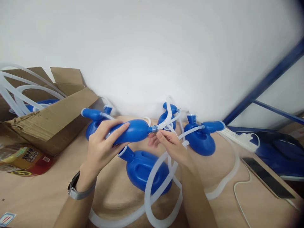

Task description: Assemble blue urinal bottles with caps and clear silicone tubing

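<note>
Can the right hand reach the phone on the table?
Probably yes. The phone lies flat near the right hand, and nothing tall stands between. But its fingers pinch the tube at the bulb, so it must let go first.

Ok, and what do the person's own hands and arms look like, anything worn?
The left hand and right hand are bare: no gloves, no rings that show. No sleeves show on the forearms. On the left wrist sits a watch with a dark case and a grey strap.
</note>
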Tool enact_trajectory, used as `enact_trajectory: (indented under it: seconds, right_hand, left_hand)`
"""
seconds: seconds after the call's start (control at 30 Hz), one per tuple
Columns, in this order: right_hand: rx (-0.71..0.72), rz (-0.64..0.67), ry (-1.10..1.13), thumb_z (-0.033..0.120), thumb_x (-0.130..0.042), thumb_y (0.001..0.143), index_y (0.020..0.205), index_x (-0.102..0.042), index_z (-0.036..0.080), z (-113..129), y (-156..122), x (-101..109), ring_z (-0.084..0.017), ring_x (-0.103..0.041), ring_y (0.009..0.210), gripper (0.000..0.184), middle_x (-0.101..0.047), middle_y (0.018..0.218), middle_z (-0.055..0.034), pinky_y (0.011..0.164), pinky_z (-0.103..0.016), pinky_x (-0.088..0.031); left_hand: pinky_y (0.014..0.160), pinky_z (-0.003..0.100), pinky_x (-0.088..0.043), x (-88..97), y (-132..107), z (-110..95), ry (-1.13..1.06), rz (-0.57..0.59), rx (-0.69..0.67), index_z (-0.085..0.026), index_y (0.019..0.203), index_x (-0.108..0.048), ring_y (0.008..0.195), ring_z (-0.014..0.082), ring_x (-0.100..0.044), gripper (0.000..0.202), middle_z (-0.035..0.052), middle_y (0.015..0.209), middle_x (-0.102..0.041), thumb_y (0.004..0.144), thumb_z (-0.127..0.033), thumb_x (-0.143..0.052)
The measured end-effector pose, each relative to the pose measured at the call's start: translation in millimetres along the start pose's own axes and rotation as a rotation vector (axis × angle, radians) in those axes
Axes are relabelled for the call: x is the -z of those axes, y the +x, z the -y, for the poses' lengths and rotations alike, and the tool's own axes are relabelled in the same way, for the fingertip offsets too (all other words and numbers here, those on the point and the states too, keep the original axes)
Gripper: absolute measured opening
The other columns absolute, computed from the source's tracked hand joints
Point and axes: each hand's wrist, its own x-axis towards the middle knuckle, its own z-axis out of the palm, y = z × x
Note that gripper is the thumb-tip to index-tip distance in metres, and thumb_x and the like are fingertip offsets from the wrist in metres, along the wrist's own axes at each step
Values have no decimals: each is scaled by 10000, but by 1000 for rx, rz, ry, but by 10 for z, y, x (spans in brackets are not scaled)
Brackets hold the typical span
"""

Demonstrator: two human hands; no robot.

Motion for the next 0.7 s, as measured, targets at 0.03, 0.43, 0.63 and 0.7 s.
enact_trajectory:
  seconds: [0.03, 0.43, 0.63, 0.7]
  right_hand:
    - [0, 6, -36, 735, -508, 1018, 1073, -777, 174, 14, -20, 24, -215, -751, 886, 625, -799, 979, -111, 795, -355, -605]
    - [-372, -9, -715, 656, -321, 1096, 1530, -576, 306, -145, -707, 486, -228, -687, 676, 614, -659, 662, 29, 695, -352, -500]
    - [-345, -248, -851, 674, -385, 1072, 1427, -595, 267, -350, -791, 404, -270, -721, 744, 580, -731, 791, -15, 689, -358, -493]
    - [-268, -286, -920, 662, -468, 1048, 1422, -627, 256, -414, -807, 412, -270, -705, 696, 575, -736, 790, -34, 652, -352, -487]
  left_hand:
    - [981, 432, -588, 0, 1, 2, 16, -1, 5, -341, 1454, -594, 1142, 286, -692, 511, 97, 1306, -670, 970, -344, -757]
    - [941, 399, -620, 297, -132, 613, 106, 176, 267, -254, 1359, -680, 1119, 277, -726, 549, 56, 1257, -683, 980, -649, -629]
    - [749, 387, -629, 174, -652, 1226, -100, 513, 419, -211, 1192, -754, 927, 306, -758, 760, 96, 1073, -786, 797, -855, -668]
    - [805, 433, -624, 108, -839, 1261, -158, 606, 564, -192, 1231, -726, 990, 341, -751, 809, 135, 1132, -776, 785, -863, -654]
